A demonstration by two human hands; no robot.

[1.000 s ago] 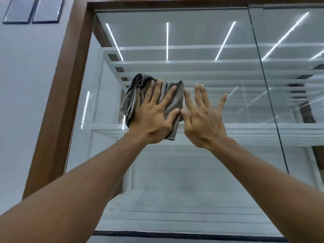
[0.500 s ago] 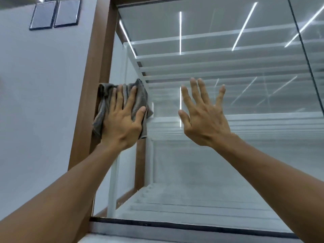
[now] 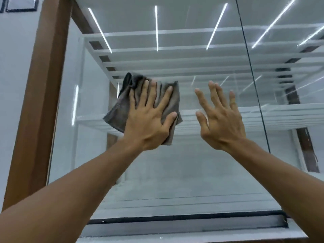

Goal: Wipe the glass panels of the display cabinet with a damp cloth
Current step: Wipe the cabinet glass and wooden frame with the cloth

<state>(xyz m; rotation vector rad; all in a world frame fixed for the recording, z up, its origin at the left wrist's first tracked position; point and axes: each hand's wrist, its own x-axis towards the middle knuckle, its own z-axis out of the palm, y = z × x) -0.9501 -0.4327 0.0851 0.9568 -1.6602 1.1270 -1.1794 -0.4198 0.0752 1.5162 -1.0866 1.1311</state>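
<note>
A folded grey cloth (image 3: 122, 109) lies flat against the left glass panel (image 3: 175, 169) of the display cabinet, a little right of the brown wooden frame. My left hand (image 3: 150, 120) presses it to the glass with fingers spread and straight. My right hand (image 3: 220, 118) is raised beside it, fingers straight and spread, flat at the same panel and holding nothing; whether it touches the glass I cannot tell.
The brown wooden frame post (image 3: 40, 95) bounds the panel on the left. A dark vertical seam (image 3: 252, 81) separates it from the right panel (image 3: 294, 85). White shelves (image 3: 271, 113) show behind the glass. A dark rail (image 3: 184, 218) runs along the bottom edge.
My left hand has slid the cloth from the wooden frame rightward onto the panel's middle. The right hand has stayed raised beside it, and the view has shifted right.
</note>
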